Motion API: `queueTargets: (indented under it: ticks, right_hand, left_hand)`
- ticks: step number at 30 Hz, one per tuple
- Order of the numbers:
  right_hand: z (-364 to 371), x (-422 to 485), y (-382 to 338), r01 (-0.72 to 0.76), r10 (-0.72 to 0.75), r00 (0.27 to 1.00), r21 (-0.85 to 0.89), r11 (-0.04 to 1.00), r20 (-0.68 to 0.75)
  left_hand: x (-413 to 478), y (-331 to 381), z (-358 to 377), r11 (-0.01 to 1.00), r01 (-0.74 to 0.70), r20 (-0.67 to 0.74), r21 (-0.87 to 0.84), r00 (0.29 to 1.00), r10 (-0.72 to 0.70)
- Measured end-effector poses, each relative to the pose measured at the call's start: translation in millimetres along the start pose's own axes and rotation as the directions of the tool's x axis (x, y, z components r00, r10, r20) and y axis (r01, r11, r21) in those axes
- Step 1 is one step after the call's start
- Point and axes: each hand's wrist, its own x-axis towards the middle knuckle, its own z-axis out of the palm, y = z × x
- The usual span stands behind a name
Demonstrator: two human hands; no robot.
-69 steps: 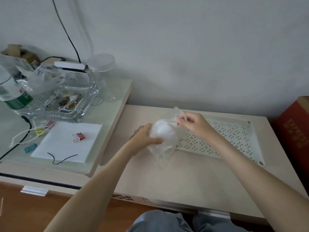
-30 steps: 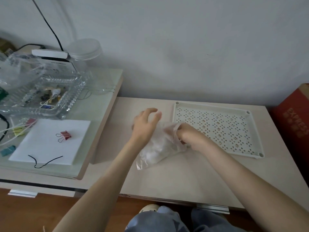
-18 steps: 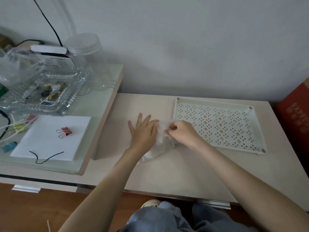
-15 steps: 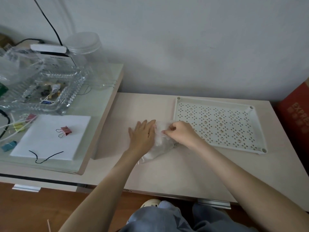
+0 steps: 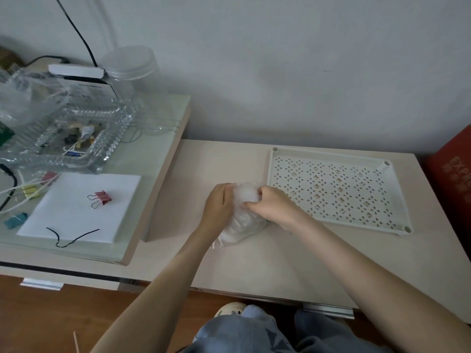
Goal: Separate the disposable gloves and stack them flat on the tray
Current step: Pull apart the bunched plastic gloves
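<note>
Firmly, left hand (image 5: 218, 207) and right hand (image 5: 274, 208) grip gloves (image 5: 242, 226).

Both hands close on a crumpled wad of clear disposable gloves (image 5: 245, 221) that rests on the pale low table (image 5: 254, 266) — the left hand (image 5: 218, 208) cups its left side with curled fingers, and the right hand (image 5: 273, 208) pinches the plastic from the right. The perforated white tray (image 5: 339, 191) lies flat just beside the right hand. Well to the left, a pink binder clip (image 5: 100, 199) sits on a white paper pad (image 5: 76, 215).
</note>
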Motion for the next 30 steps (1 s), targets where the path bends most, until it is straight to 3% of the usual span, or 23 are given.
queueTargets:
  ticks: [4, 10, 14, 19, 22, 26, 30]
  right_hand:
    - [3, -2, 0, 0.045, -0.045, 0.999, 0.003, 0.999, -0.030]
    - [-2, 3, 4, 0.098, -0.099, 0.987, -0.013, 0.995, -0.126]
    - [-7, 1, 7, 0.173, -0.174, 0.979, -0.020, 0.985, -0.110]
    - [-18, 0, 14, 0.187, -0.162, 0.981, 0.293, 0.937, -0.107]
    - [-26, -1, 18, 0.189, -0.154, 0.981, 0.393, 0.900, -0.118]
    - [-34, -1, 26, 0.200, -0.081, 0.974, 0.637, 0.744, -0.211]
    - [-46, 3, 34, 0.253, 0.185, 0.910, 0.849, 0.464, -0.372]
  left_hand:
    - [0, 9, 0, 0.983, 0.035, -0.048, -0.181, 0.998, -0.044]
    - [2, 15, 2, 0.966, -0.002, -0.072, -0.259, 0.997, -0.017]
    - [5, 12, 3, 0.969, 0.003, -0.057, -0.247, 0.998, -0.017]
    - [12, 6, -4, 0.958, 0.124, -0.017, -0.259, 0.991, -0.133]
    - [11, -1, -9, 0.981, 0.151, 0.010, -0.122, 0.989, -0.151]
    - [15, 2, -16, 0.985, 0.168, -0.120, -0.045, 0.978, -0.172]
    - [16, 2, -23, 0.930, 0.319, -0.345, 0.182, 0.906, -0.244]
